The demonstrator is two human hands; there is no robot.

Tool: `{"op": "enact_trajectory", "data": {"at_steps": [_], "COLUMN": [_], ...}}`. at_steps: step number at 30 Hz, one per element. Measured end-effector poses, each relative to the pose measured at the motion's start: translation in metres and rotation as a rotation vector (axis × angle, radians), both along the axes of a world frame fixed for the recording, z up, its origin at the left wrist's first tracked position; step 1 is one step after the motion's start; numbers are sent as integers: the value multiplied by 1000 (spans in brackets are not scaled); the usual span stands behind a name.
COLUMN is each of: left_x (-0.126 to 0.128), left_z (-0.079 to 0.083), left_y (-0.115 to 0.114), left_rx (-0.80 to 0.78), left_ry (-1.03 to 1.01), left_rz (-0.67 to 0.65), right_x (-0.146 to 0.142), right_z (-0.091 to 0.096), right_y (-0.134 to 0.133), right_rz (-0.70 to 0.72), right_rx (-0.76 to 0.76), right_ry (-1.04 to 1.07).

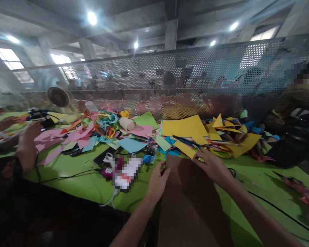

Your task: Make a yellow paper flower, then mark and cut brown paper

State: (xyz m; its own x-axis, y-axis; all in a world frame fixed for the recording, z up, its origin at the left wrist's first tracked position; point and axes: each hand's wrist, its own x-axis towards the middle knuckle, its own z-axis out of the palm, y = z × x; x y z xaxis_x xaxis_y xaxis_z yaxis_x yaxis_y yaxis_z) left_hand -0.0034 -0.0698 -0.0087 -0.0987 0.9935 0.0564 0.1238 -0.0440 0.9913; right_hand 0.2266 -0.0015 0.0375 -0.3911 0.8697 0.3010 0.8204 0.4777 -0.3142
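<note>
A long brown sheet of paper or card (pixel 190 206) lies in front of me and runs down toward my body. My left hand (pixel 157 181) is at its upper left edge, fingers curled and thumb against the border. At the far right corner, my right hand (pixel 212 164) has its fingertips bent down onto the sheet, gripping the edge. Just beyond it lie a yellow strip of paper (pixel 186 148) and red-and-yellow handles, perhaps of scissors (pixel 222 151). A small blue round object (pixel 148 159) sits left of the sheet.
Colored paper scraps (pixel 134 144) pile along the back below a perforated metal panel (pixel 154 73). A phone (pixel 128 173) and white cables lie on the green table (pixel 74 185) to the left. Another person's arms (pixel 28 144) work at far left. A pointed tool (pixel 293 185) lies right.
</note>
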Motion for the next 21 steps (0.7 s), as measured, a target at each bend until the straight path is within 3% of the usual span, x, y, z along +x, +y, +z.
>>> {"op": "enact_trajectory", "data": {"at_steps": [5, 10, 13, 21], "left_x": [-2, 1, 3, 3], "left_z": [3, 2, -5, -7], "left_y": [-17, -35, -38, -39], "left_rx": [178, 283, 299, 295], "left_ry": [587, 939, 1066, 1136], "left_rz": [135, -199, -293, -311], "right_x": [-7, -14, -17, -23], "right_z": [-16, -30, -34, -19], "right_y": [9, 14, 12, 1], "right_rz": [3, 9, 7, 31], "right_rx": [-18, -53, -64, -20], "right_ry": [-81, -90, -68, 149]}}
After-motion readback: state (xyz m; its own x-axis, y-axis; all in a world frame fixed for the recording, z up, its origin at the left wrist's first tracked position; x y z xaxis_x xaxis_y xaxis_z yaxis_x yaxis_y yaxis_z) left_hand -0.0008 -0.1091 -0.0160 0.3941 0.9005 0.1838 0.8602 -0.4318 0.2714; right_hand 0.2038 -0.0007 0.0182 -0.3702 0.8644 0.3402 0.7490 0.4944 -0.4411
